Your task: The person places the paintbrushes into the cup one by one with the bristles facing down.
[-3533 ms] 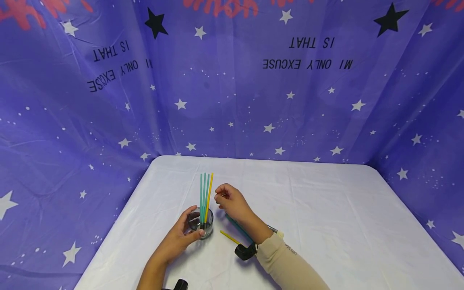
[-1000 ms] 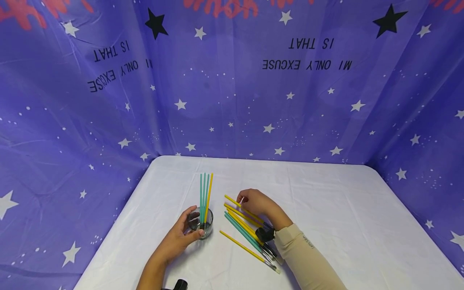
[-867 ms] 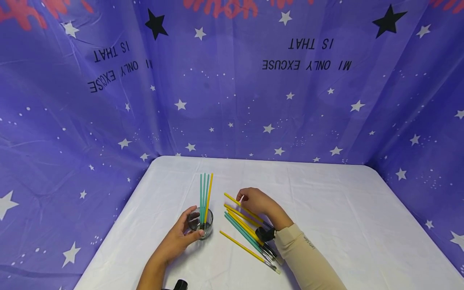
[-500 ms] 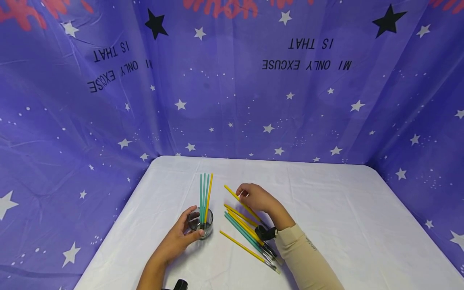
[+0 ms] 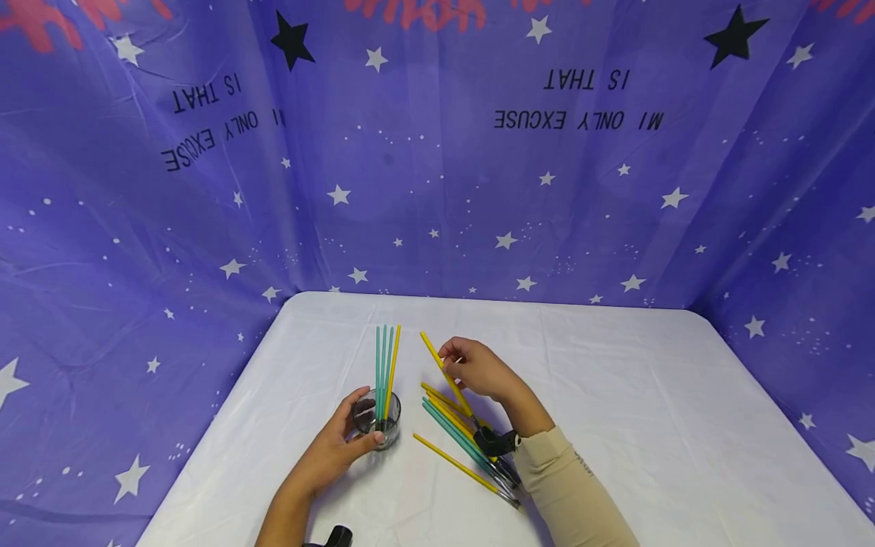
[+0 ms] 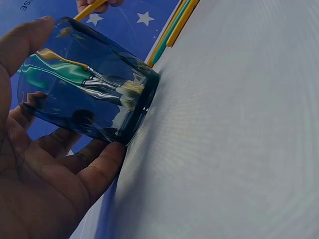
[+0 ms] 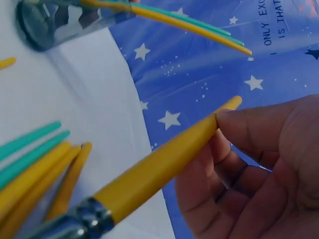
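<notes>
My left hand [image 5: 337, 441] grips a tinted glass [image 6: 94, 94] standing on the table, thumb on one side and fingers on the other. Inside it, teal brushes [image 5: 384, 365] and one yellow brush [image 5: 393, 368] stand handles up; their pale bristles rest near the base in the left wrist view. My right hand [image 5: 478, 368] pinches a yellow paintbrush [image 7: 159, 169] by its handle between thumb and fingers, tilted, with its metal ferrule lower. In the head view the wrist camera hides its bristle end. Below that hand lies a pile of yellow and teal brushes [image 5: 458, 429].
A single yellow brush [image 5: 451, 462] lies apart, nearer the front than the pile. A white cloth covers the table [image 5: 615, 425]. Purple star-printed curtains [image 5: 437, 152] hang behind it and along both sides.
My right hand, earlier beside the glass without a brush, moved right to the pile and took a yellow paintbrush, then lifted and steepened it. My left hand stayed around the glass.
</notes>
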A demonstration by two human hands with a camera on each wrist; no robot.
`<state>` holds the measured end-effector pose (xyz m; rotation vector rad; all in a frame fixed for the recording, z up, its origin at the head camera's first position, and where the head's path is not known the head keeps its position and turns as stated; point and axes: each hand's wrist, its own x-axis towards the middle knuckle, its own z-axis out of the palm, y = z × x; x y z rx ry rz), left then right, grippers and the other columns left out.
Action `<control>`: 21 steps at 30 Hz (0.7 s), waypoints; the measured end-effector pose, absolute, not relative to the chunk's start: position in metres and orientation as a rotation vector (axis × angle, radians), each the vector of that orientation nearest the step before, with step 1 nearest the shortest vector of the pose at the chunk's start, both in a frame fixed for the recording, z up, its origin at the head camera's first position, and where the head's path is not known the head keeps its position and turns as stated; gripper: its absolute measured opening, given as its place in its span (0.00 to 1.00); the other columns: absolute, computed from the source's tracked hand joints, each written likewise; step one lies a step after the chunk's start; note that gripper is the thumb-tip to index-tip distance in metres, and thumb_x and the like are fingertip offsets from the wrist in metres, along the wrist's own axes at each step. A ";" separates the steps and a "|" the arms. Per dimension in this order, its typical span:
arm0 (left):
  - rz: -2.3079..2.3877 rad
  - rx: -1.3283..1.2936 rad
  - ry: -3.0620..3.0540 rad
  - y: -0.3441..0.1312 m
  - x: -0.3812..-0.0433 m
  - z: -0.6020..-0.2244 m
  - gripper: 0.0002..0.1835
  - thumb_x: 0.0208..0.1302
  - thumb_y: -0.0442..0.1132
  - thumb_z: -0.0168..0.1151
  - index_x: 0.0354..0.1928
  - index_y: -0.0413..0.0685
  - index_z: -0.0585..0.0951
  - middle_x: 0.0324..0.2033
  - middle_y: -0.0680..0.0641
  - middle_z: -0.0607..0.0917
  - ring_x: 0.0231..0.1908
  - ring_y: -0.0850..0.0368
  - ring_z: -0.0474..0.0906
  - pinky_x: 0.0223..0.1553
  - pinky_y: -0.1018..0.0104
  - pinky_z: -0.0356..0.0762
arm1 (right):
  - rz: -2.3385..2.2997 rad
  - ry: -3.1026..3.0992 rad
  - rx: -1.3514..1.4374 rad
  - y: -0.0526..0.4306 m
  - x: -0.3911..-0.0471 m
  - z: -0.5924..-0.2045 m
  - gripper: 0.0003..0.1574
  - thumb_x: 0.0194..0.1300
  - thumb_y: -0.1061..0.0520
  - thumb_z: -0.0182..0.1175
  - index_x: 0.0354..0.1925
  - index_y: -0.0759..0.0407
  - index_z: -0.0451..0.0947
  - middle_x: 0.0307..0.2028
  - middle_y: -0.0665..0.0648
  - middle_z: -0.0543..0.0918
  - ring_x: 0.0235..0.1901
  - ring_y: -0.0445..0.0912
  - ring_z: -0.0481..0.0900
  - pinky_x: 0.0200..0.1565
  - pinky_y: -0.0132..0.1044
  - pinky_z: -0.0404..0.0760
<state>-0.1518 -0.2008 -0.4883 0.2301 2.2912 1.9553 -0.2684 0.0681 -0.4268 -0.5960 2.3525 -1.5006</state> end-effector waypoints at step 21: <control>1.976 0.247 2.268 -0.201 -0.153 -0.490 0.45 0.62 0.35 0.70 0.76 0.47 0.54 0.66 0.38 0.69 0.65 0.43 0.67 0.62 0.60 0.68 | -1.980 2.271 -0.451 0.027 -0.255 -0.414 0.09 0.71 0.66 0.56 0.50 0.64 0.74 0.37 0.58 0.77 0.35 0.47 0.78 0.38 0.46 0.83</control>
